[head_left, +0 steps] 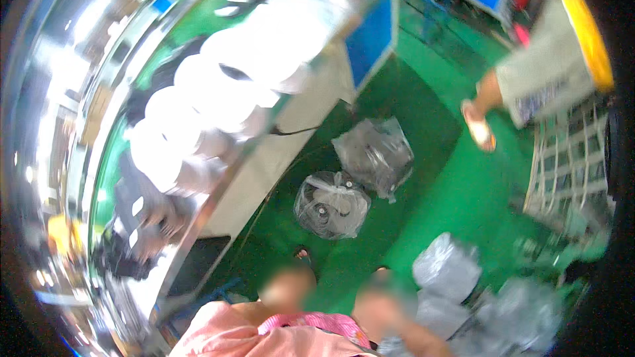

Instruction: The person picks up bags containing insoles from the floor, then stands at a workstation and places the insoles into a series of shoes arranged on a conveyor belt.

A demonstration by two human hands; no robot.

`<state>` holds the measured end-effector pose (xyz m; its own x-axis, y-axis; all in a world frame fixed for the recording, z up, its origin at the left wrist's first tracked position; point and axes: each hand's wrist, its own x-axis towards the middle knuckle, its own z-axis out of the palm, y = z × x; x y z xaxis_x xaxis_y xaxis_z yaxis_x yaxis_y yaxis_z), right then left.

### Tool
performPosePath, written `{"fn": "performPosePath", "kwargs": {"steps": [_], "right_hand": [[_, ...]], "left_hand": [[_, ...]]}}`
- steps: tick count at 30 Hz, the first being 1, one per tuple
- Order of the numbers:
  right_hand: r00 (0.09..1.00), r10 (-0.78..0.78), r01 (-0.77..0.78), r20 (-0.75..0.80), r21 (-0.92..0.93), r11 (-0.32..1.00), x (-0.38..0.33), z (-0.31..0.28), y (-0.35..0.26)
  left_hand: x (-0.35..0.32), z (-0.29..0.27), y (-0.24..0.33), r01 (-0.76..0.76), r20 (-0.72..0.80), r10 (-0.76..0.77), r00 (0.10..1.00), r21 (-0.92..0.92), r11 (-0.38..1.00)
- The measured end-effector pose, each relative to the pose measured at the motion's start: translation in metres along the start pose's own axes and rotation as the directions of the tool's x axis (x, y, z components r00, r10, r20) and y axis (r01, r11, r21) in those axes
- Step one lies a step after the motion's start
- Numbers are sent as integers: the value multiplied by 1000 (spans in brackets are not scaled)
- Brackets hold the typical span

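Both hands are out of view, so their grip cannot be told, while the nearest clear plastic bag of dark parts [331, 203] lies on the green floor [456, 185], probably limp, slippery, best gathered at its neck.

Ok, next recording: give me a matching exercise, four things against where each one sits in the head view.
Things:
1. white rolls
2. clear bags of dark parts
3. another person's sandalled foot
4. silvery bags

Places:
A. lower right, on the green floor
B. upper right, on the floor
C. middle of the floor, beside the table's white side
D. on the table, upper left

Pairs: 1-D, 2-C, 3-B, 4-A
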<state>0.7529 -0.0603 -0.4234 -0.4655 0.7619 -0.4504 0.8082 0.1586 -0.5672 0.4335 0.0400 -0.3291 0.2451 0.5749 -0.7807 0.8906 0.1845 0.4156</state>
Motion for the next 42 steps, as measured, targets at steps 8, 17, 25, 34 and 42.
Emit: {"fn": "performPosePath", "kwargs": {"steps": [8, 17, 25, 34, 42], "right_hand": [[987, 6, -15, 162, 54, 998, -47, -60, -60], [990, -116, 80, 76, 373, 924, 21, -268, -258], [809, -450, 475, -380, -30, 879, 120, -292, -530], [817, -441, 103, -370, -660, 744, 202, -252, -592], [835, -336, 44, -436, -555, 830, 195, -265, -609]], "left_hand": [[-200, -57, 95, 292, -477, -493, 728, -434, 852], [-343, -125, -66, -356, -752, -639, -162, -560, 748], [-355, -188, -202, -663, -592, -782, 196, -667, 339], [-339, -260, -238, -424, -961, -262, 88, -274, 863], [-327, -275, -264, -532, -869, -365, 335, -494, 688]]}}
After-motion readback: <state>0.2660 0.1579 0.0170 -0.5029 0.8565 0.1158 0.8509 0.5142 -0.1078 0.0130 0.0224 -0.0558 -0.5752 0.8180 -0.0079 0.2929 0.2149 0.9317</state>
